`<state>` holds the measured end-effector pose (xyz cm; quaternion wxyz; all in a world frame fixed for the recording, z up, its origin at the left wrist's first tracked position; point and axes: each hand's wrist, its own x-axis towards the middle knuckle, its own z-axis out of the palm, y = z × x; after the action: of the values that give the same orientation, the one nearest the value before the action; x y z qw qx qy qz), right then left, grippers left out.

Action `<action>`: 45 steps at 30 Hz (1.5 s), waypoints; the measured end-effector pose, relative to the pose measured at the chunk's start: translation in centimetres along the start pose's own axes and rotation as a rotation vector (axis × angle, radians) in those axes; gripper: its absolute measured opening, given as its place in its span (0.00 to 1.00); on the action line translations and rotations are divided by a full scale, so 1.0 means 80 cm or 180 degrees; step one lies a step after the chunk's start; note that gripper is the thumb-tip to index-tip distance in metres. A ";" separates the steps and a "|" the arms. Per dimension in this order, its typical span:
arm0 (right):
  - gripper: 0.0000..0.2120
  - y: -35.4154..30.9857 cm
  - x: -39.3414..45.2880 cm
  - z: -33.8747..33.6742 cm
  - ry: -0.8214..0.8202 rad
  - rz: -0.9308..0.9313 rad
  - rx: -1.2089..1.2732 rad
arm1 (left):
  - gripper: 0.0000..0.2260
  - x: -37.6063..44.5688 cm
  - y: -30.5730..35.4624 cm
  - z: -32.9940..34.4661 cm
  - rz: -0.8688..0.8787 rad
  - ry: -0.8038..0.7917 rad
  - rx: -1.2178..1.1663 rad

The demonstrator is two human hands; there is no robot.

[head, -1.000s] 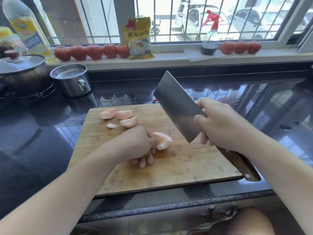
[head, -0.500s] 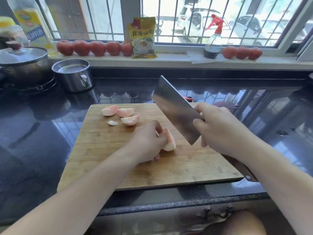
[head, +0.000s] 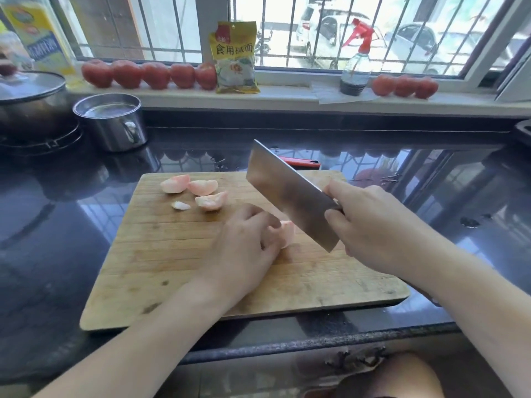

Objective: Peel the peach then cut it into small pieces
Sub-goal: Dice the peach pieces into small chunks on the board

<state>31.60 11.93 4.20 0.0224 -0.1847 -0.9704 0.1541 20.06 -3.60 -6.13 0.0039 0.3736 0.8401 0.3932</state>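
Pinning a peeled peach chunk (head: pixel 288 233) against the wooden cutting board (head: pixel 172 254), near the board's middle, with the left hand (head: pixel 244 248) curled over the chunk, fingertips bent down onto it. Gripping the cleaver (head: pixel 290 196) at the junction of blade and handle with the right hand (head: pixel 373 228), fingers wrapped tight; blade tilted, raised above the board, heel edge just beside the chunk.

Judging the chunk as light, soft, wet and slippery now that the skin is off; likely bruising under hard pressure and sliding under a sideways push. Recommending a hold from above on the side away from the blade, flat cut face down if possible, fingertips tucked back. Whether a stone remains inside cannot be told.

Lying near the board's far left corner, well apart from the held chunk: three cut wedges (head: pixel 198 188) and one small scrap (head: pixel 181 205).

Resting on a dark, glossy stone counter (head: pixel 71 225), the board appearing dry and scored. Standing at far left: a lidded pot (head: pixel 31 104) and a steel cup (head: pixel 112 122). Lining the windowsill (head: pixel 287 96): rows of red tomatoes (head: pixel 149 74), a yellow packet (head: pixel 235 58), a spray bottle (head: pixel 356 64).
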 end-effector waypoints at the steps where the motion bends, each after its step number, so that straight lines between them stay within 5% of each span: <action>1: 0.09 -0.002 -0.001 0.000 0.0013 0.0028 0.0013 | 0.03 0.000 -0.002 0.003 0.0028 0.0005 0.0062; 11: 0.06 -0.017 -0.017 0.013 -0.0125 0.0178 -0.0041 | 0.09 -0.001 -0.007 0.021 0.0006 0.0608 -0.0075; 26: 0.06 -0.029 -0.018 0.015 -0.0365 0.0228 -0.0648 | 0.12 -0.002 -0.013 0.014 -0.0226 0.0495 -0.0361; 34: 0.06 -0.021 0.014 0.039 -0.0263 0.0321 -0.0229 | 0.11 0.000 -0.011 0.014 -0.0212 0.0440 -0.0375; 45: 0.09 0.011 0.040 -0.027 0.0418 0.0474 0.1200 | 0.06 -0.006 -0.073 -0.118 -0.1182 -0.0084 0.0303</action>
<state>29.14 14.54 5.89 0.1083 -0.2580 -0.9045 0.3218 13.94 -12.54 -3.62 0.0697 0.2171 0.9121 0.3406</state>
